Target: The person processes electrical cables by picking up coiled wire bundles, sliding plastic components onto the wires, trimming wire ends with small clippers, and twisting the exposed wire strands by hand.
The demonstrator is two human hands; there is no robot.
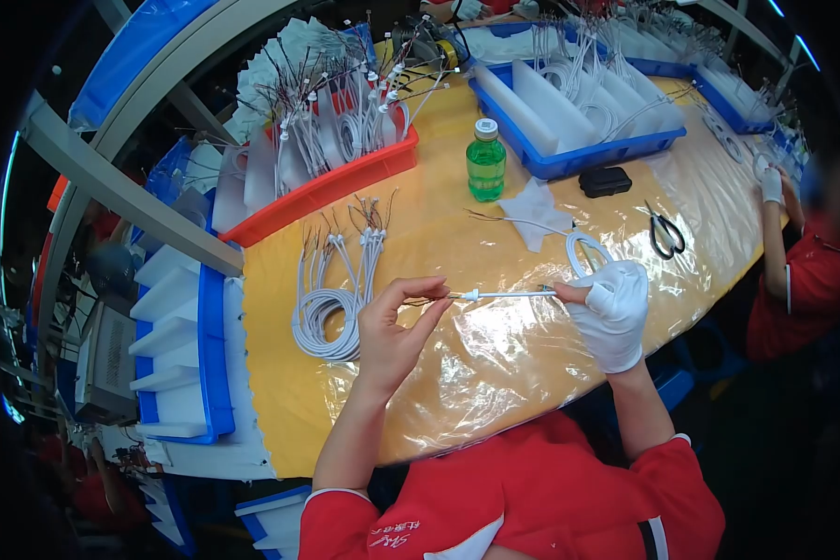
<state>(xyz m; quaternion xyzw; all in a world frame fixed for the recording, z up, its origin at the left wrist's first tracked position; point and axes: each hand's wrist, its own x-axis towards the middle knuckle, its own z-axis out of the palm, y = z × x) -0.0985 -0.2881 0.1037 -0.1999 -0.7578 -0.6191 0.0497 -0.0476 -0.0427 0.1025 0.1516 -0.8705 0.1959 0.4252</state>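
White cable [513,295] held straight over the yellow table [280,392], near side.
Dark wires [424,301] pinched at left by the left hand [392,338], thumb and forefinger almost together; cable clasped at right in the gloved right hand [614,315], fingers curled. Best kept level, without tugging.

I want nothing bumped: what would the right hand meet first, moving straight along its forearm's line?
Probably the white cable coil just beyond the right hand, though the hand's height is unclear.

A co-worker's head [823,191] is blurred; the bottom edge crops a blue tray [271,498].
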